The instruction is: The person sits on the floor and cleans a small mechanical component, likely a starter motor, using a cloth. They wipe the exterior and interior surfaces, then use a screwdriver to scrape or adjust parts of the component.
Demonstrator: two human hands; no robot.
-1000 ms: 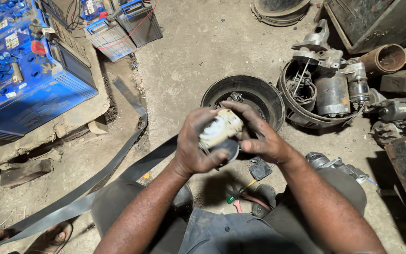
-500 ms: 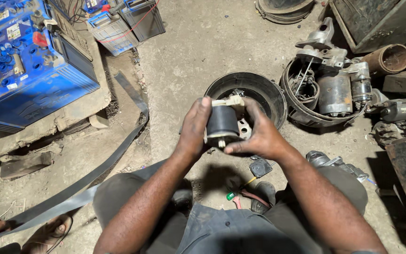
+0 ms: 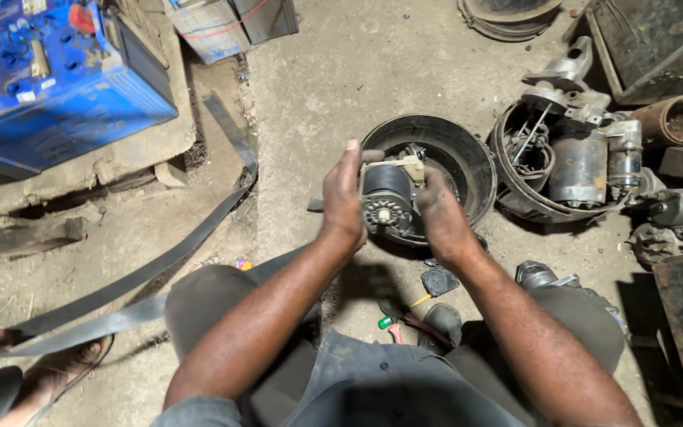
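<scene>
Motor part (image 3: 386, 204), a dark cylinder with a pale toothed end facing the camera, sits mid-frame in the head view, clasped between both hands above the concrete floor (image 3: 341, 71). The left hand (image 3: 342, 202) closes on its 9 o'clock side, the right hand (image 3: 440, 217) on its 3 o'clock side. Just behind, at 1 o'clock, lies a round black drum (image 3: 468, 154); a blue crate (image 3: 49, 87) sits at 10 o'clock.
</scene>
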